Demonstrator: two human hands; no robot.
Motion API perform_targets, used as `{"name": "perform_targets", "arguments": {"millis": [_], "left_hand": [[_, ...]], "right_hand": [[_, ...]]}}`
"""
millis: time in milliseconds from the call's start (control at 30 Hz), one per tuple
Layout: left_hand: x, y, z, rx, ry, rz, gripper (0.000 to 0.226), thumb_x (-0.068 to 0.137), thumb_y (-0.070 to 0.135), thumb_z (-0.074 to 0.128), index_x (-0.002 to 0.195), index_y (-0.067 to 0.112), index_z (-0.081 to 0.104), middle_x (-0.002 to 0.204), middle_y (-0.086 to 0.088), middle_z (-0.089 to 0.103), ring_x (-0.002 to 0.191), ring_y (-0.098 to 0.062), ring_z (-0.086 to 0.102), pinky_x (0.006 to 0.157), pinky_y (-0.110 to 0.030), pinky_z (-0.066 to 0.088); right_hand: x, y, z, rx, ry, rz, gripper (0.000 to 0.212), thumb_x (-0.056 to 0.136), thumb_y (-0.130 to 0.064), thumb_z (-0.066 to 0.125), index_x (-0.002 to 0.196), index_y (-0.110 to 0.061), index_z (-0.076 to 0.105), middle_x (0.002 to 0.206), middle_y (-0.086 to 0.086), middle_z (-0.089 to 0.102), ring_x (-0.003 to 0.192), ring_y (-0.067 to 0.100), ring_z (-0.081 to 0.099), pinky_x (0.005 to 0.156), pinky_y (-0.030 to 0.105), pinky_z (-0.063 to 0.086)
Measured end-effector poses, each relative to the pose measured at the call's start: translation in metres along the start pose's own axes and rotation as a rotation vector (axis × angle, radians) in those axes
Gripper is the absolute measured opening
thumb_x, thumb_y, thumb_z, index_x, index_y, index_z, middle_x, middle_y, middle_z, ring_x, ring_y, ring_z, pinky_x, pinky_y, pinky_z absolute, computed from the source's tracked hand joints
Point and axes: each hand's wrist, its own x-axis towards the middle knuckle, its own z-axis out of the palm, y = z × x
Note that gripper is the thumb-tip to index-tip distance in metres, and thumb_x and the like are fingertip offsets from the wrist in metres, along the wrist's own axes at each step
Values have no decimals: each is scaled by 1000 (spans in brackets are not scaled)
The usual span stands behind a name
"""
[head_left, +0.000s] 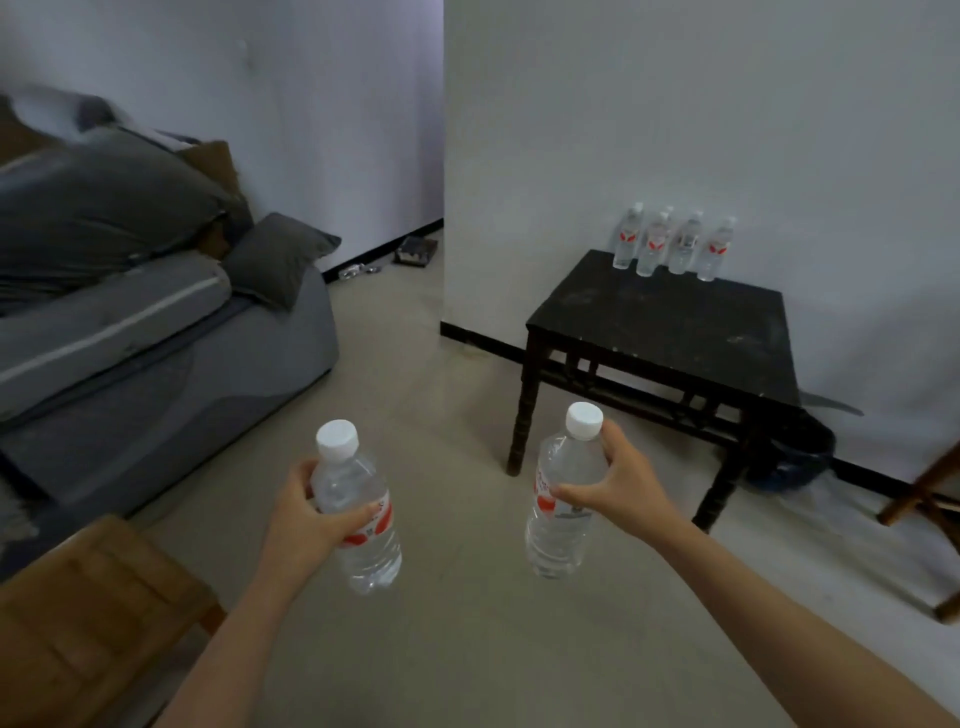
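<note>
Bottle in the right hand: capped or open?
Capped. A white cap sits on the neck of the right bottle, just above the right hand gripping it.

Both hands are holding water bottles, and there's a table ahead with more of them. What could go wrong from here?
1. The cluster of bottles on the black table stands tightly packed by the wall; setting another beside them could topple several.
2. The right hand holds the right bottle high, near its shoulder, so it might slip or swing.
3. The left hand grips the left bottle too, so no hand is free to catch a fall.
</note>
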Motion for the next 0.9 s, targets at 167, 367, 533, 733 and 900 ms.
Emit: {"name": "perform_targets", "arguments": {"millis": [167, 367, 533, 733, 900], "left_hand": [[31, -9, -6, -5, -26, -70, 73, 51, 21, 86, 113, 22, 48, 103, 2, 60, 95, -21, 61, 75, -34, 52], [105, -9, -11, 14, -9, -60, 72, 52, 17, 86, 114, 18, 49, 101, 1, 61, 92, -20, 62, 72, -30, 50], [180, -4, -14, 23, 1, -38, 60, 63, 2, 79, 112, 16, 47, 97, 2, 58, 88, -17, 59, 65, -23, 46], [253, 2, -15, 28, 18, -2, 55, 65, -4, 76, 107, 13, 47, 90, 8, 57, 79, -6, 56, 61, -19, 42], [312, -2, -18, 17, -11, -22, 60, 61, 5, 81, 111, 12, 49, 98, -4, 60, 86, -21, 61, 76, -36, 50]], "right_hand": [[43, -7, 21, -5, -69, -6, 70, 62, -21, 82, 116, -33, 39, 103, -14, 54, 100, 10, 55, 84, 26, 48], [124, -12, 54, -10, -85, -34, 67, 63, -21, 82, 116, -31, 41, 111, -5, 55, 104, 14, 55, 85, 29, 49], [196, -16, 77, 7, -76, -41, 72, 63, -24, 82, 122, -25, 41, 112, -5, 54, 106, 17, 54, 91, 38, 49], [267, -20, 93, 3, -63, -27, 72, 62, -27, 81, 122, -24, 41, 113, -5, 54, 106, 17, 53, 91, 42, 49], [311, -22, 102, -10, -48, 12, 69, 63, -25, 81, 119, -26, 42, 109, -6, 54, 103, 16, 54, 90, 40, 50]]}}
